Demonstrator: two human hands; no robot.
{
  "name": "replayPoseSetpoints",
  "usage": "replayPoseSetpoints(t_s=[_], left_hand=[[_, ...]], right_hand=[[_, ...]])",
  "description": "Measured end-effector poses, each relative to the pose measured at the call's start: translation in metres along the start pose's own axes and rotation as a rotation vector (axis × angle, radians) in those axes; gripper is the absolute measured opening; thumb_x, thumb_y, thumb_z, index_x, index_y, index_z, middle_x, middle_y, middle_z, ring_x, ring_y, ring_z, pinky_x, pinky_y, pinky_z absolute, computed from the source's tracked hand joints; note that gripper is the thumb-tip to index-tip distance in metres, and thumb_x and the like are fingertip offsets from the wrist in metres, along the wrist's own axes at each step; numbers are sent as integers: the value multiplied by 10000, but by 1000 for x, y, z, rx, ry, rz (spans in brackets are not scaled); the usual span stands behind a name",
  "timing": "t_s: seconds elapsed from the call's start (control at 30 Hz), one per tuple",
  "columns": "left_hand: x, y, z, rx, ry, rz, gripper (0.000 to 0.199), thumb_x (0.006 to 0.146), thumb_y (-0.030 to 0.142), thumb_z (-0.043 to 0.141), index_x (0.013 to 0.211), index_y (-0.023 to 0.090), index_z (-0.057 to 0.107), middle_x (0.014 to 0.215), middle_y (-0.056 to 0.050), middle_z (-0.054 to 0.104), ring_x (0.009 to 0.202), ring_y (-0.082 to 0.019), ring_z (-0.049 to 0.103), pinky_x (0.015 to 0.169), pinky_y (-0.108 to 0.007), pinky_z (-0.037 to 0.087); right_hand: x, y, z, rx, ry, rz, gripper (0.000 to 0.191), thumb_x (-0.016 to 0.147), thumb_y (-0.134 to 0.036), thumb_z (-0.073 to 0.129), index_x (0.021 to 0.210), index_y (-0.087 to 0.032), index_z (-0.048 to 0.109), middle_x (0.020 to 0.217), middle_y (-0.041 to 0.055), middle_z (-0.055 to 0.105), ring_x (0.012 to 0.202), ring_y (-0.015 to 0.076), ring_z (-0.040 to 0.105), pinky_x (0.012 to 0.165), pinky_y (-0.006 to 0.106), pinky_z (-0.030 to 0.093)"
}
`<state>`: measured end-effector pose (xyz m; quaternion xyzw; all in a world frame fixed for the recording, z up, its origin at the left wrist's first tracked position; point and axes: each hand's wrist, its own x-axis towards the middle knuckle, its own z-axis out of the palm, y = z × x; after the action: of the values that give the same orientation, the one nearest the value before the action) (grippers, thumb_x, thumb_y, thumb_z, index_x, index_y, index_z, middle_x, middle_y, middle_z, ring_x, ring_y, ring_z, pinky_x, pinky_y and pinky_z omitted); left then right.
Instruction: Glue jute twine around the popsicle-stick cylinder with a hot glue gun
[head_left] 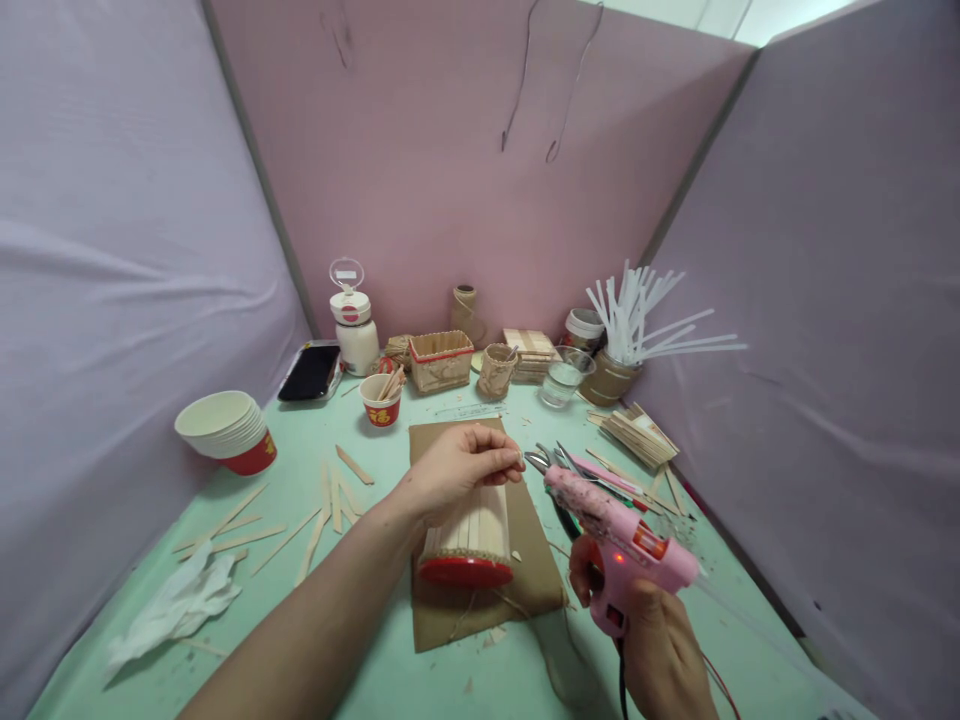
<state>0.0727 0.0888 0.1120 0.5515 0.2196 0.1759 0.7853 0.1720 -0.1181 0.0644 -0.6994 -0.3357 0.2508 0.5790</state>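
Note:
My right hand [652, 630] is wrapped round the handle of a pink glue gun [615, 540], its nozzle pointing up and left. Fingertips pinched together, my left hand [480, 460] is near the nozzle; a tiny pale bit shows at the fingers, too small to name. Below that hand a cup covered in wooden sticks [476, 525] lies on its side on a brown board [536, 560]. Its red rim [465, 572] faces me, with twine around the edge. The left hand and wrist hide part of the cup.
Loose wooden sticks [247, 535] and a crumpled tissue [180, 605] are at the left, near stacked paper cups [232, 430]. Pliers and scissors [570, 465] lie beside the glue gun. Behind stand a small basket [441, 365], a water bowl [562, 380] and white glue sticks [634, 310].

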Motion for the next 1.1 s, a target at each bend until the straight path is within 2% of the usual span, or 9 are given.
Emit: replayPoseSetpoints(t_s=[0.3, 0.5, 1.1], left_hand=[[-1, 2, 1, 5, 9, -7, 292, 616, 387, 794, 716, 141, 674, 658, -31, 663, 642, -100, 591, 671, -232, 464], [-1, 2, 2, 7, 13, -9, 286, 617, 379, 794, 720, 142, 672, 668, -35, 667, 643, -104, 594, 669, -240, 471], [-1, 2, 3, -12, 7, -12, 258, 625, 349, 795, 722, 143, 676, 658, -21, 667, 629, -86, 590, 664, -221, 455]], right_hand=[[-2, -8, 5, 20, 35, 4, 569, 837, -678, 333, 689, -190, 584, 659, 54, 565, 535, 143, 449, 465, 256, 363], [-2, -6, 4, -6, 28, 10, 576, 837, -685, 316, 700, -194, 586, 621, 36, 519, 522, 142, 432, 464, 258, 375], [-4, -2, 4, 19, 40, 3, 560, 843, -682, 332, 736, -189, 574, 671, 43, 533, 573, 154, 457, 514, 266, 389]])
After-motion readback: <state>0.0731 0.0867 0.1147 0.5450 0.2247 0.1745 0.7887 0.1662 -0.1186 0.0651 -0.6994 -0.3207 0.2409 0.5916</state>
